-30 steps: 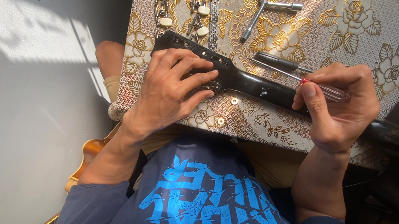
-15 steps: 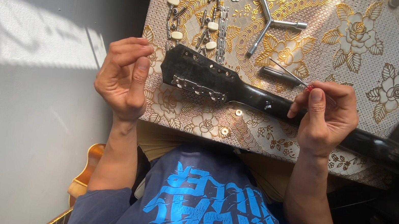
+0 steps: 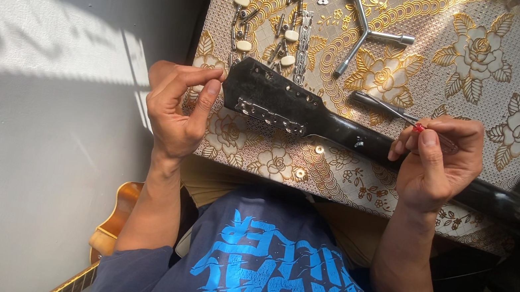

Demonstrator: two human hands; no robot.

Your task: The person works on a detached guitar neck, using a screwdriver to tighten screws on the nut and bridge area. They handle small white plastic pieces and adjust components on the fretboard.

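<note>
Black guitar headstock [image 3: 272, 101] btwn hands, on tablecloth [image 3: 497, 70].

Black guitar headstock [image 3: 272, 101] lies flat on gold floral tablecloth [image 3: 485, 62], neck running right. Left hand [image 3: 177, 112] pinches at headstock's end, fingertips together. Right hand [image 3: 435, 159] grips the neck, holding a screwdriver [image 3: 388, 109]. Cream-knobbed tuning pegs [image 3: 271, 13] and 3-armed metal wrench [image 3: 369, 30] lie beyond.

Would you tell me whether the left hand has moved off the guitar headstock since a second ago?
Yes. The left hand slid off the top of the black headstock toward its end, beside the table's edge.
</note>
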